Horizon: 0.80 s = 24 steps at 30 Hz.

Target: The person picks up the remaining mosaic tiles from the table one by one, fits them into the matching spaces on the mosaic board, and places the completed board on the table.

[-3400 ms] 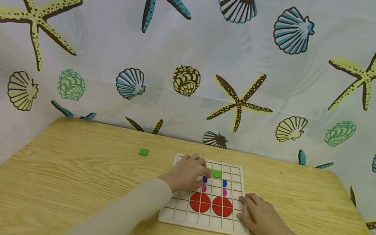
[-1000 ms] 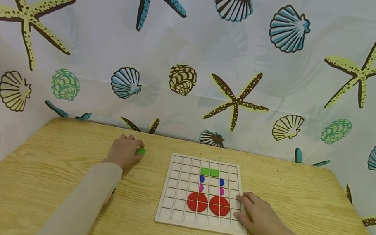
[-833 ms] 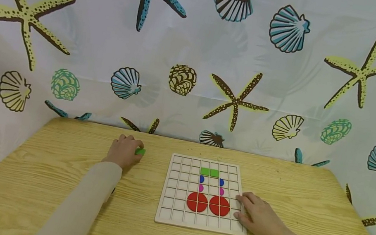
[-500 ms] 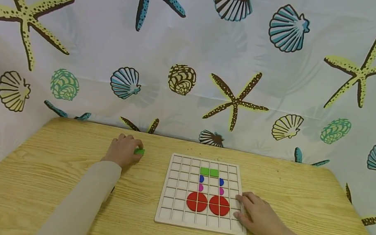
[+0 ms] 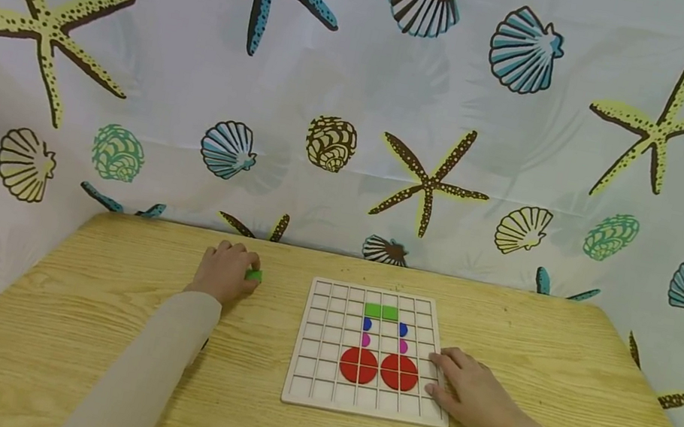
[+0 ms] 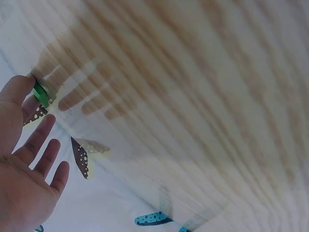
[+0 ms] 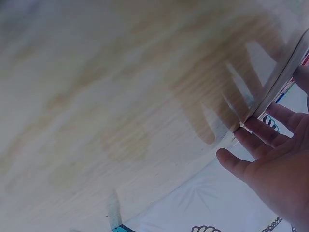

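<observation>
In the head view my left hand (image 5: 224, 273) is at the table's back left. Its thumb and index finger pinch a green square tile (image 5: 254, 275). The left wrist view shows the tile (image 6: 40, 94) tilted at the fingertips, the other fingers spread loosely. My right hand (image 5: 478, 394) rests at the right side of a white grid board (image 5: 311, 390), fingertips touching its edge. Set in the board are two green squares (image 5: 381, 311), blue half-circles (image 5: 402, 329), magenta half-circles (image 5: 403, 347) and two red circles (image 5: 359, 365), each crossed by grid lines.
A light wooden table (image 5: 237, 416) carries the board and both hands. Behind it and at its sides hangs a white cloth (image 5: 309, 86) printed with starfish and shells.
From the board my left hand has moved left to the loose green tile and now pinches it. Two green squares show in the board's upper part. My right hand stays at the board's edge.
</observation>
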Available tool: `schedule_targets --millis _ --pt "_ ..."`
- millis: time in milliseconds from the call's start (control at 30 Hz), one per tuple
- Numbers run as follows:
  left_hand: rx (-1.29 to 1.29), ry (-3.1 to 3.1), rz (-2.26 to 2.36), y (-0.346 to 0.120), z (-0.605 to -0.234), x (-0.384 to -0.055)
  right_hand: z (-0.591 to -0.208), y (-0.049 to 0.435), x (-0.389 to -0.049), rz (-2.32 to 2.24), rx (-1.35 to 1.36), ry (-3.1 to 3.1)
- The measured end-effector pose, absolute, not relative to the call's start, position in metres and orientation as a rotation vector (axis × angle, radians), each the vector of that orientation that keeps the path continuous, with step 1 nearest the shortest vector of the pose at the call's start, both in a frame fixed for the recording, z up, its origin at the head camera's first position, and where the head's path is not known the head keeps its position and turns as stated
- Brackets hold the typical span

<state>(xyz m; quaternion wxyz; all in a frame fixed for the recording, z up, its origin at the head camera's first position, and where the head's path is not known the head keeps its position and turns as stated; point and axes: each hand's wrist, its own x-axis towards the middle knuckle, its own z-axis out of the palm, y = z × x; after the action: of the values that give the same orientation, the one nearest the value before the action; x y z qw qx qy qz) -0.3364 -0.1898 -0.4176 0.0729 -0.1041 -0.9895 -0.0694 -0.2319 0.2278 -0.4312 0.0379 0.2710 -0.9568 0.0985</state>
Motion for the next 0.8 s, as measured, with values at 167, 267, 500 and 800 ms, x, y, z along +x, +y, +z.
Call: schedule_targets --millis 167,267,500,800 --pt "-0.343 -2.96 -0.182 -0.188 -0.415 -0.335 -0.43 0.228 -0.231 0.299 0.838 -2.932" --pt "-0.368 -2.945 -0.169 -0.187 -0.412 -0.333 -0.429 0.228 -0.231 0.291 0.839 -2.934" --pt "-0.45 -2.908 -0.147 -0.177 -0.407 -0.336 -0.427 0.227 -0.231 0.299 0.839 -2.936" --pt "-0.543 -2.902 -0.122 -0.155 -0.405 -0.34 -0.426 0.226 -0.23 0.306 0.833 -2.941"
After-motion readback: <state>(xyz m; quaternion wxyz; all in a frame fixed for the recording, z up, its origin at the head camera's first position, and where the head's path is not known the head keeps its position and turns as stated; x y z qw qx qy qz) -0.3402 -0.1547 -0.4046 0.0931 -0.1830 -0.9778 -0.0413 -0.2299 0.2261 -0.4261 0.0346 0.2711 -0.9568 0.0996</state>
